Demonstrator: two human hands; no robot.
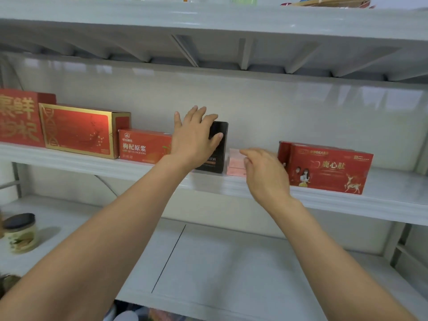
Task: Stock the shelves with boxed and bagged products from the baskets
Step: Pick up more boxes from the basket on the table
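A black box stands upright on the middle shelf. My left hand rests against its front and top left, fingers spread, thumb on its face. Just right of it lies a small pink box, and my right hand hovers in front of that box with loosely curled fingers, holding nothing. Left of the black box an orange-red box stands, then a red and gold box and a large red box. A red box with a deer picture stands to the right.
On the lower shelf a jar with a black lid stands at the far left. The upper shelf hangs close overhead with items on top. Bagged goods show below the bottom edge.
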